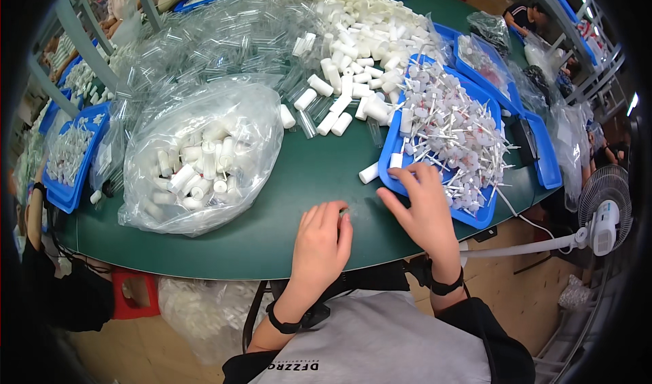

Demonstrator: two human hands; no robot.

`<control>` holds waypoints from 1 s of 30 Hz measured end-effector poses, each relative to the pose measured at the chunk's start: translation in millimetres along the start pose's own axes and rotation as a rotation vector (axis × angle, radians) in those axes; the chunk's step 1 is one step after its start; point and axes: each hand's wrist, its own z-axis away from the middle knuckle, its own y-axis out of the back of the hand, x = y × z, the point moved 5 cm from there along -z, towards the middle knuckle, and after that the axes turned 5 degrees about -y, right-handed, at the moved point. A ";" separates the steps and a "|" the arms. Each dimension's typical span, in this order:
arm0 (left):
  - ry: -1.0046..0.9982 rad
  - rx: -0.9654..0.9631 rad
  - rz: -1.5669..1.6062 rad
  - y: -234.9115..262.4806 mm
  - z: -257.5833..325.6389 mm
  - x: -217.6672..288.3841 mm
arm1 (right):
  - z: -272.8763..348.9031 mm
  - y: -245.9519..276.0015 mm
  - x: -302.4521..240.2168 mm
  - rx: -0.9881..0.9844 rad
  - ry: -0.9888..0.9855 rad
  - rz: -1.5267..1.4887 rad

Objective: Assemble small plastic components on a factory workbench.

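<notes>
r hand (pixel 424 204) is hovering at blue tray (pixel 389 146), by white piece (pixel 396 160) sitting inside, grip part-wide; l hand (pixel 319 241) is hanging half-curled, can't tell if holding. white tube (pixel 369 173) on worktop (pixel 312 170) is prob risking rolling if r thumb's nudging it.

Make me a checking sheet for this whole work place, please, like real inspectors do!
Surface: green table, heaped high on its far side.
Job's things: white cylinders piled beside clear tubes; a clear bag with more cylinders at left; a blue tray of sticks at right.
Clutter: one loose cylinder beside the tray.
Left hand: over the table, fingers curled; can't tell if it holds anything.
Right hand: at the tray's near left corner, thumb and forefinger apart.
Cables: a white cable off the table's right side.
Surroundings: fan at right, red stool at lower left, other people around.
</notes>
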 end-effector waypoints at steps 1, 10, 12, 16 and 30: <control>0.018 0.005 0.015 -0.7 0.2 -0.5 | -1.0 -4.2 4.6 -0.048 -0.017 0.043; 0.185 -0.008 0.273 3.3 1.6 -2.0 | 4.2 9.1 -3.2 -0.019 -0.024 -0.128; 0.204 -0.001 0.363 4.7 1.7 -2.5 | 9.9 15.7 -13.2 -0.078 0.047 -0.219; 0.291 0.050 0.618 0.2 8.1 -9.0 | 29.1 12.8 -32.2 -0.241 0.218 -0.385; 0.278 0.057 0.478 0.4 6.6 -13.7 | 28.1 35.0 21.9 -0.120 0.023 -0.277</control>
